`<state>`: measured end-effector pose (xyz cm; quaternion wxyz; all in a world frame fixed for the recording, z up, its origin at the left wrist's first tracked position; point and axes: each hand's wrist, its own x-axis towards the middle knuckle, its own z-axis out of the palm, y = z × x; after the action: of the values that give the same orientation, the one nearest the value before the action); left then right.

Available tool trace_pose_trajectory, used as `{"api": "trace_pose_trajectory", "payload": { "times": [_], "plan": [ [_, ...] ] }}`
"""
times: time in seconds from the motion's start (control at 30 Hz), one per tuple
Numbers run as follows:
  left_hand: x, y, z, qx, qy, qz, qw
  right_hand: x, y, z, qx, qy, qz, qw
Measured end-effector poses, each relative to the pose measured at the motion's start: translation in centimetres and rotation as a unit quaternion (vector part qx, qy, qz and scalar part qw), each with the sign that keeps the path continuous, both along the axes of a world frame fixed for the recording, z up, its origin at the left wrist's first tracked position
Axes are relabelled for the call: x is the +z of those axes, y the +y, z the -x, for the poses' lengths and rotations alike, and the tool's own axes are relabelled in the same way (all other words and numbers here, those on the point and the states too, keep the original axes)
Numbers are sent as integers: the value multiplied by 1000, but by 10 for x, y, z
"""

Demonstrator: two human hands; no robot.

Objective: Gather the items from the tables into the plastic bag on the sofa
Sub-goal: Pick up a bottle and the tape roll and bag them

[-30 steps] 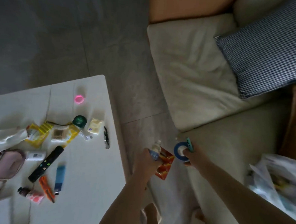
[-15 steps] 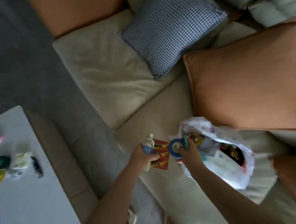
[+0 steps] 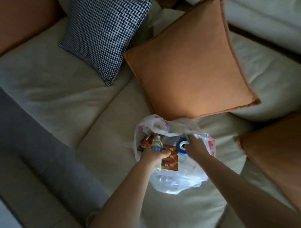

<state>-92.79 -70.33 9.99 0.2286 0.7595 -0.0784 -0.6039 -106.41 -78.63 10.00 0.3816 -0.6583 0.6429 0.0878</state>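
**Over the bag, both hands full**

Nearest the camera, two bare forearms reach out over the sofa (image 3: 98,127) seat. At their ends the left hand (image 3: 154,157) has its fingers curled tight round a small bottle (image 3: 156,142) and an orange packet (image 3: 169,162), the thumb lying across the packet's face. Just beside it the right hand (image 3: 197,149) pinches a blue tape roll (image 3: 181,146) together with a thin teal piece whose shape is unclear. Both hands sit at the open mouth of the bag (image 3: 177,182), which lies crumpled on the seat. Beyond it leans an orange cushion (image 3: 190,63), then a checked cushion (image 3: 105,34).
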Motion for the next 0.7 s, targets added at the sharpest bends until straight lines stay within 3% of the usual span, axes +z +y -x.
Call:
{"api": "trace_pose_trajectory", "payload": {
  "times": [0.13, 0.4, 0.57, 0.7],
  "plan": [
    [2, -11, 2, -19, -16, 46, 999, -7, -6, 4, 29, -12, 62, 998],
    [8, -8, 4, -157, -94, 54, 982, -2, 3, 22, 52, -8, 75, 996],
    [2, 0, 3, -261, -181, 49, 947, -1, 0, 23, 94, 60, 123, 986],
    [6, 5, 2, -258, -216, 56, 940, 10, 1, 14, 151, 90, 191, 966]
  ]
}}
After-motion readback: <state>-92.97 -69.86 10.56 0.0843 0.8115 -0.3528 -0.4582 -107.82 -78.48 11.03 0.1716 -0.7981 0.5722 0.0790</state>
